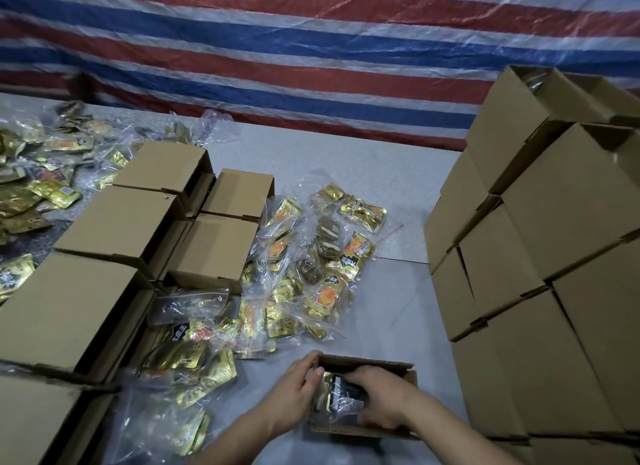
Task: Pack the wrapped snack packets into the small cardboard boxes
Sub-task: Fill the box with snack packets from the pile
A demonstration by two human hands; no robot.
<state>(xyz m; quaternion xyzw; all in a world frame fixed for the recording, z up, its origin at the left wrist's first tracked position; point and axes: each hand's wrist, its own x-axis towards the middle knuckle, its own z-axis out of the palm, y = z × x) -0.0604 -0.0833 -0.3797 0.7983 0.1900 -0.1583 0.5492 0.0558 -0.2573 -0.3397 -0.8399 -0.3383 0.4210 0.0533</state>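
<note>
Both hands work at one open box (388, 362); the left hand (294, 393) grips its left wall, the right hand (379, 397) presses a gold packet (334, 390) inside; bagged packets (298, 257) lie beyond, stacked boxes (540, 257) crowd the right, bare table (391, 312) lies between.

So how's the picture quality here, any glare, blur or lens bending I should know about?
Head view: wide-angle bending tilts the stacked boxes at right and curves the striped tarp; glare glints off the clear bags of gold packets; the far-left packet pile is soft and dim; both hands, left and right, at the open box, look fairly sharp.
</note>
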